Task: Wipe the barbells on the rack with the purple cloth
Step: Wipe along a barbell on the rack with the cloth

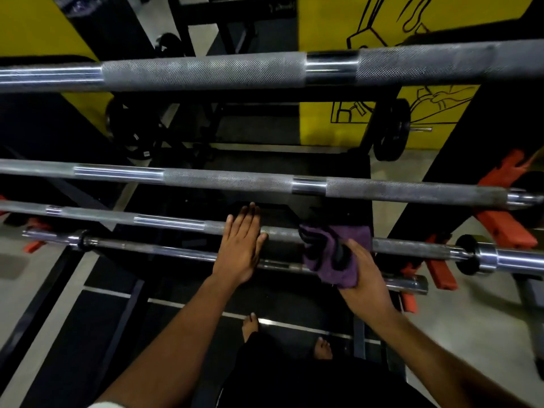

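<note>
Four barbells lie level across the rack, stepping down toward the person: the top barbell (206, 73) with its wide knurled band, the second barbell (235, 181) below it, the third barbell (167, 222), and the lowest barbell (147, 250) nearest the body. The right hand (363, 270) grips the purple cloth (335, 254), fingers curled into its folds, and holds it bunched over the third barbell toward the rack's right end, with the cloth's lower part hanging across the lowest barbell. The left hand (240, 245) lies flat and relaxed, fingers straight and together, its palm over the lowest barbell and its fingertips reaching across the third barbell, just beside the cloth (a short bare stretch of bar shows between them). An orange bracket (506, 222) of the rack stands at its right edge. Behind the rack a black weight plate (393, 129) hangs before a yellow wall (323, 22). Two bare feet (250, 323) stand on the dark floor mat (97, 316) below.
</note>
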Tool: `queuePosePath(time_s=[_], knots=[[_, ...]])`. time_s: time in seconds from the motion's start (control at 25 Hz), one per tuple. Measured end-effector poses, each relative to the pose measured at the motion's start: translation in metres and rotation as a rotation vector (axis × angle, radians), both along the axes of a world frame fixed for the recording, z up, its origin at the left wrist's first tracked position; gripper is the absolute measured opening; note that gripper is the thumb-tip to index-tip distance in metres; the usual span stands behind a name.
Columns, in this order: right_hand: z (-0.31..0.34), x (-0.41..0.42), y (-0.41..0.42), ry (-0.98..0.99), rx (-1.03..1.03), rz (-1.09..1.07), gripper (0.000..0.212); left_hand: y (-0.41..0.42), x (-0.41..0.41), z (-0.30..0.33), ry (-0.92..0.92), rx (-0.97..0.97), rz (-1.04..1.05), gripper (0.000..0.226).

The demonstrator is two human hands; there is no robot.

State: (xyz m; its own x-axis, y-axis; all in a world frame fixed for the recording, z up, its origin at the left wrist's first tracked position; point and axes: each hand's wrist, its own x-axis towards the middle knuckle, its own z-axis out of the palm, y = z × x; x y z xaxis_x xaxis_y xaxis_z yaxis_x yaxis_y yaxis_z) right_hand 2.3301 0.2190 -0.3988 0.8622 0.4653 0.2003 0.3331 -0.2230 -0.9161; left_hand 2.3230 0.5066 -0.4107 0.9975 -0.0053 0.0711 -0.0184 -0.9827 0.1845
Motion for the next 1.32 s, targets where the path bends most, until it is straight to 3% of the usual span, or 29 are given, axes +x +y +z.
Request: queuePosePath(time_s=[0.08,0.12,0.2,0.28,0.48,0.64,0.72,0.8,0.92,0.96,1.0,1.08,1.2,1.32], knots=[[0.005,-0.04,0.006,0.492,0.301,-0.178,0.018,0.002,0.001,0.0,0.011,-0.006,-0.006,0.06],[0.012,-0.055,0.004,0.623,0.313,-0.311,0.01,0.002,0.001,0.0,0.014,-0.009,-0.012,0.06],[0.01,-0.064,0.007,0.873,0.35,-0.605,0.01,0.006,-0.002,0.0,0.011,-0.017,-0.016,0.06],[0.005,-0.051,0.017,1.051,0.491,-0.637,0.019,0.01,-0.008,-0.001,-0.002,-0.028,0.037,0.06],[0.004,-0.006,0.084,1.179,0.707,-0.578,0.028,0.017,-0.014,-0.006,0.01,-0.078,0.099,0.062],[0.01,-0.01,0.103,1.128,0.51,-0.427,0.031,0.026,-0.014,-0.002,0.035,-0.109,0.051,0.063],[0.02,-0.022,0.089,1.042,0.32,-0.305,0.031,0.032,-0.016,0.003,0.04,-0.14,0.006,0.064],[0.04,-0.031,0.07,0.743,0.115,-0.122,0.022,0.043,-0.019,0.007,0.022,-0.151,0.021,0.068],[0.045,-0.024,0.05,-0.314,-0.343,-0.028,0.046,0.082,-0.022,0.008,-0.073,-0.124,0.304,0.072],[0.041,-0.012,0.052,-0.588,-0.508,-0.01,0.066,0.1,-0.021,0.007,-0.091,-0.114,0.432,0.07],[0.039,0.003,0.056,-0.714,-0.661,0.033,0.079,0.118,-0.019,0.006,-0.09,-0.119,0.547,0.07],[0.028,0.034,0.071,-0.754,-0.886,0.174,0.097,0.143,-0.01,0.003,-0.075,-0.163,0.693,0.071],[0.019,0.064,0.103,-0.697,-1.157,0.37,0.117,0.149,0.004,-0.008,-0.121,-0.233,0.749,0.066],[0.016,0.073,0.131,-0.686,-1.171,0.432,0.105,0.152,0.002,-0.018,-0.141,-0.201,0.714,0.066]])
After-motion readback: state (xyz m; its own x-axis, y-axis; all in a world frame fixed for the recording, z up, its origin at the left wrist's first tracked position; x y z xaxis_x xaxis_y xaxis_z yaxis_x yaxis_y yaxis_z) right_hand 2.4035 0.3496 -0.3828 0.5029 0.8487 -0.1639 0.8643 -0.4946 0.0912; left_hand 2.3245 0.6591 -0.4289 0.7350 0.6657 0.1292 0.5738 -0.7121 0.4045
